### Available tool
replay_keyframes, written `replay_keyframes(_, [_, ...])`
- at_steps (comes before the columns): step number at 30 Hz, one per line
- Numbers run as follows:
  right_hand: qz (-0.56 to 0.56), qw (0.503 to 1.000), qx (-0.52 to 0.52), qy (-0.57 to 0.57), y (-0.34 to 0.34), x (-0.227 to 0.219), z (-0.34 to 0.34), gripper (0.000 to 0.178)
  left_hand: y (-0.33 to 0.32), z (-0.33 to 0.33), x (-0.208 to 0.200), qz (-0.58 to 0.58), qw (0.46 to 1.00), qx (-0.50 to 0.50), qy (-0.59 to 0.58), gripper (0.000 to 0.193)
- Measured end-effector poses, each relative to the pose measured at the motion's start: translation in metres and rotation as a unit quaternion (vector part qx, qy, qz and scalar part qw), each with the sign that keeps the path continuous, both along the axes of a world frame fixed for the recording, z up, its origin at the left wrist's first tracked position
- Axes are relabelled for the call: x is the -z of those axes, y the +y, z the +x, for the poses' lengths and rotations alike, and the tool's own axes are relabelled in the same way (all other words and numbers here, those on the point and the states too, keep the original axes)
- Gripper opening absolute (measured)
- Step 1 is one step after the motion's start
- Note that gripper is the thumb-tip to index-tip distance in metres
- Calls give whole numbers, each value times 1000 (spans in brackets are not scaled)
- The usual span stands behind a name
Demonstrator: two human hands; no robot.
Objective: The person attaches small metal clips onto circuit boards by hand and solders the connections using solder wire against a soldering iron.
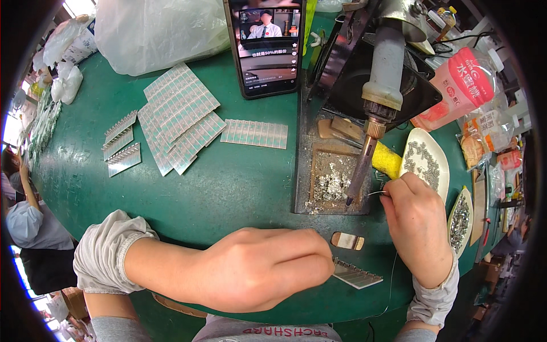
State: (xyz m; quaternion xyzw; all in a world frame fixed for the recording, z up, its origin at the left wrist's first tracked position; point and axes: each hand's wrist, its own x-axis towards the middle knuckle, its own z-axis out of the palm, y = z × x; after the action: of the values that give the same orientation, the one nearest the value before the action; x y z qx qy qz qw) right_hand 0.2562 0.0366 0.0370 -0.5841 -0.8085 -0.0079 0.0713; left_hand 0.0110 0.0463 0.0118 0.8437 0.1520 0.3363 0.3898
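1. The tabletop (188,196) is green.
2. Right hand (419,225), four o'clock, pinches solder wire (376,192) near the soldering iron (373,131).
3. Left hand (268,268) is curled; can't tell its grip. Pinned strip (360,276): five o'clock.
4. Maybe soldering; next needs steady wire.

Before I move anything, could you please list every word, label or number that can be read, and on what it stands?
I won't copy the wording, but writing stands here:
Phone screen: a white caption, readable; other lines too small.
Pink bottle label: large white characters, readable; smaller ones unclear.
Orange-and-white label: small characters, unclear.
Grey shirt: dark red letters, partly legible.
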Motion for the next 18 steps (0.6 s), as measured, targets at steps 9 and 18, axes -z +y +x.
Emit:
replay_keyframes(9, [-10, 1000, -17, -14, 0, -5, 2, 9, -4, 2, -2, 262, 959, -75, 74, 48])
replay_keyframes(18, [-3, 999, -49, -13, 1, -1, -4, 11, -1, 2, 5, 287, 954, -66, 54, 37])
